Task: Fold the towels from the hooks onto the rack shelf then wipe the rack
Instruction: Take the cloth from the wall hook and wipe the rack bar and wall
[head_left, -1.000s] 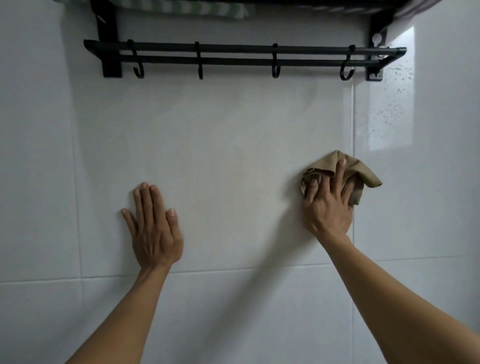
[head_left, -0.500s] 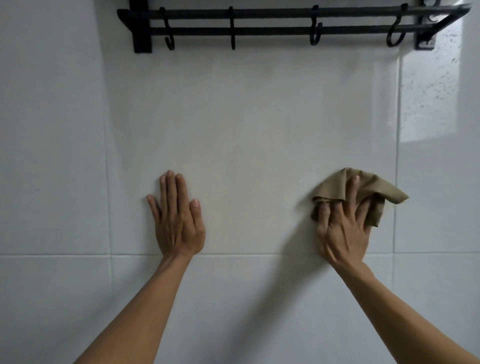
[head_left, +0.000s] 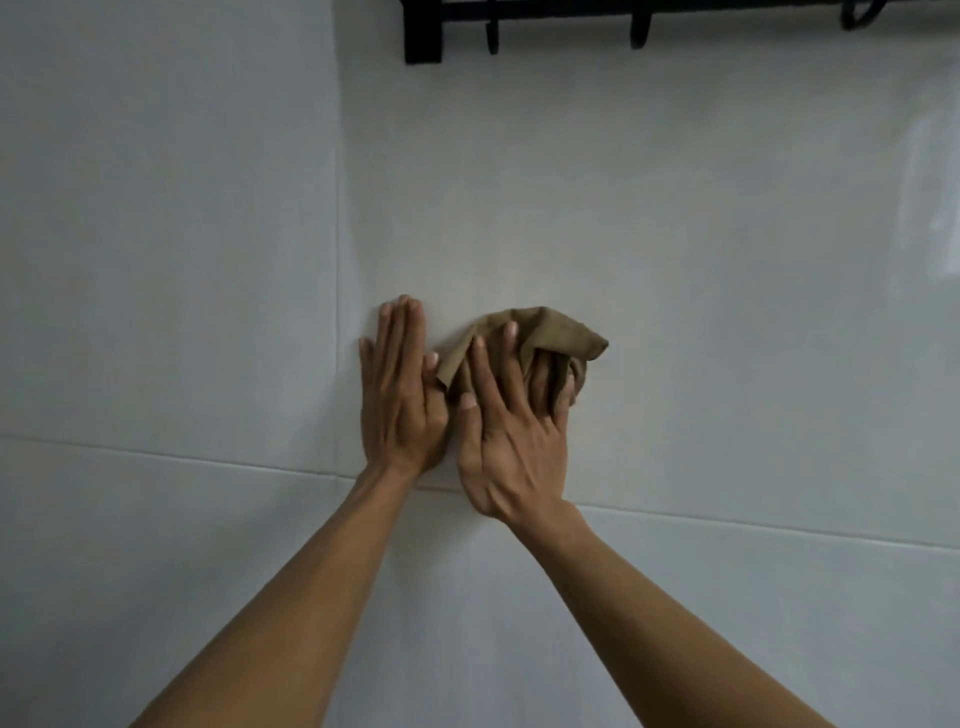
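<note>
My right hand presses a crumpled tan cloth against the white tiled wall, fingers spread over it and partly wrapped in its folds. My left hand lies flat on the wall with fingers together, right beside the right hand and touching the cloth's left corner. The black wall rack shows only as its lower bar, a bracket and some hooks at the top edge, well above both hands. Its shelf and the towels are out of view.
White wall tiles fill the view, with a vertical grout line left of my hands and a horizontal one just below them. A bright reflection glints at the right edge.
My right hand slid the cloth leftward along the wall until it met my left hand. The view dropped and turned, so the rack now sits higher and further right.
</note>
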